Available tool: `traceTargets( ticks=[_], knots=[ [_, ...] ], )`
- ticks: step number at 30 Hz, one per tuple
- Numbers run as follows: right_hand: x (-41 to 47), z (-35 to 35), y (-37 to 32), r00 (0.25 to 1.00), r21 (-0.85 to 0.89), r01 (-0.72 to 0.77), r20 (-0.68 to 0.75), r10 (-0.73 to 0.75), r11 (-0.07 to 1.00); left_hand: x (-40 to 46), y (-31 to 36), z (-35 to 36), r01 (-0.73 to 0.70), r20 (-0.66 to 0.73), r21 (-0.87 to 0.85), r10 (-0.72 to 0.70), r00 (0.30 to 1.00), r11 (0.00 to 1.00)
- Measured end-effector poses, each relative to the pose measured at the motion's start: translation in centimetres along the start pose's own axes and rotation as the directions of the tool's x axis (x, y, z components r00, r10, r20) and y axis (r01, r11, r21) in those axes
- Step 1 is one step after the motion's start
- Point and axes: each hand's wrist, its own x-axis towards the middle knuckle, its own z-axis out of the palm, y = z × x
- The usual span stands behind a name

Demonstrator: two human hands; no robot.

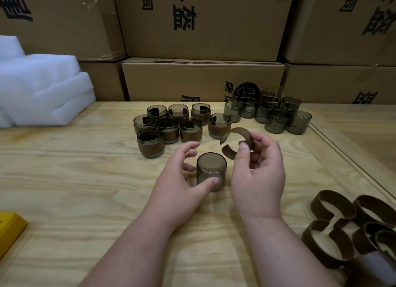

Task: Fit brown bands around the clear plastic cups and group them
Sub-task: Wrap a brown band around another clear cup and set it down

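dim, warm, even light with soft shadows; sharp centre, wide-angle bending and blur toward the edges.

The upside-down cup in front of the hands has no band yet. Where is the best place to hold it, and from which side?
Grip the bare cup low on its side wall, near the rim resting on the table, coming from the left with the left hand. Its closed base faces up, so that end probably stays free for the open band that the right hand pinches.
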Motion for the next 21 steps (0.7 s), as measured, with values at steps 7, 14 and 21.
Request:
traceTargets(
  ticks=[7, 14, 21],
  knots=[
    [-0.3, -0.1, -0.3, 0.996, 0.097, 0.070, 0.048, -0.074, 0.993, -0.6, 0.9, -0.6, -0.168, -0.049, 0.003, 0.168, 0.985, 0.986],
    [-0.2, -0.1, 0.1, 0.970, 0.043, -0.030, 0.242, 0.019, 0.999, -0.5, 1.3, -0.7, -0.179, -0.102, -0.047, 0.174, 0.980, 0.983],
    [-0.7, -0.1, 0.1, 0.825, 0.095, -0.147, 0.561, 0.070, 0.985, -0.4, 1.3, -0.6, -0.102, -0.198, -0.185, 0.065, 0.978, 0.977]
  ],
)
